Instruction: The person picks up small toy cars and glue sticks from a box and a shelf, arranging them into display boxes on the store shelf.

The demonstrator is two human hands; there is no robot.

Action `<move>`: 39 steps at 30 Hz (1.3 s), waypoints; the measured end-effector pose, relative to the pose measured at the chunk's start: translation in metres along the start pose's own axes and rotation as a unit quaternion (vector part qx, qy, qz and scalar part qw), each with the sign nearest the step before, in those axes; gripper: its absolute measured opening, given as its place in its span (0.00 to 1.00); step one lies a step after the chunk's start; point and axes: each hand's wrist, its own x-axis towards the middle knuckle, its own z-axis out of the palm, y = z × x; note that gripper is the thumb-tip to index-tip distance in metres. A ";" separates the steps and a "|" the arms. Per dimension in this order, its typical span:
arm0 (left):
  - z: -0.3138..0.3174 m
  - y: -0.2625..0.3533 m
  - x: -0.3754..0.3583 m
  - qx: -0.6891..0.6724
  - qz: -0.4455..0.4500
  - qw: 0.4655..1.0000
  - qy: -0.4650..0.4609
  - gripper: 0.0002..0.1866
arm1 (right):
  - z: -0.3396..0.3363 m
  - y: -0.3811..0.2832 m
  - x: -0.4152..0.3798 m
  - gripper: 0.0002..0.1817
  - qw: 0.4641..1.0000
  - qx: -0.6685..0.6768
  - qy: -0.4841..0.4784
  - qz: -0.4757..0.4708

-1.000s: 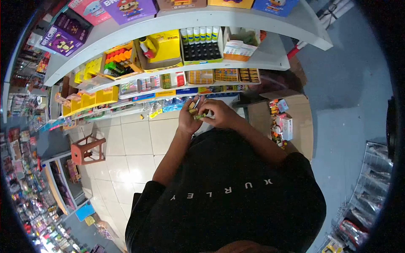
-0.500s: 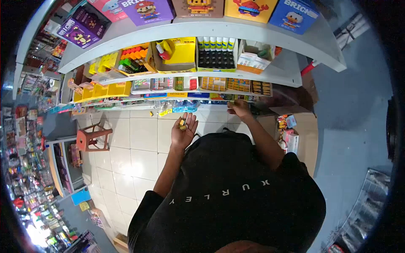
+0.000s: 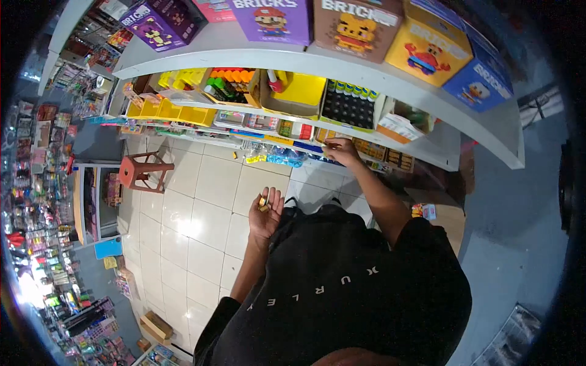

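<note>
Palm up over the tiled floor, my left hand (image 3: 265, 215) holds a few small yellow-brown pieces (image 3: 264, 205) in its partly curled fingers. My right hand (image 3: 342, 150) reaches to the lower shelf, at the front of the trays of small orange-and-yellow packs (image 3: 369, 150). Its fingers are bent together near the shelf edge, and whatever lies between them is too small to make out. Red and white items (image 3: 300, 130) sit in a tray just left of that hand.
Boxes marked BRICKS (image 3: 271, 21) line the top shelf (image 3: 244, 59). Below it stand a yellow display box (image 3: 299, 91) and a black holder with glue-like tubes (image 3: 349, 111). A red-brown stool (image 3: 146, 172) is on the floor at left. A blue plastic bag (image 3: 284, 157) lies under the shelves.
The view has turned, so the shelves slant down to the right. My right hand has moved from below the shelf edge up to the trays. My left hand still holds the small pieces.
</note>
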 end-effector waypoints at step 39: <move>-0.057 0.210 0.026 0.003 -0.013 1.000 0.011 0.15 | 0.078 -0.015 0.119 0.28 0.810 -0.551 0.188 -0.072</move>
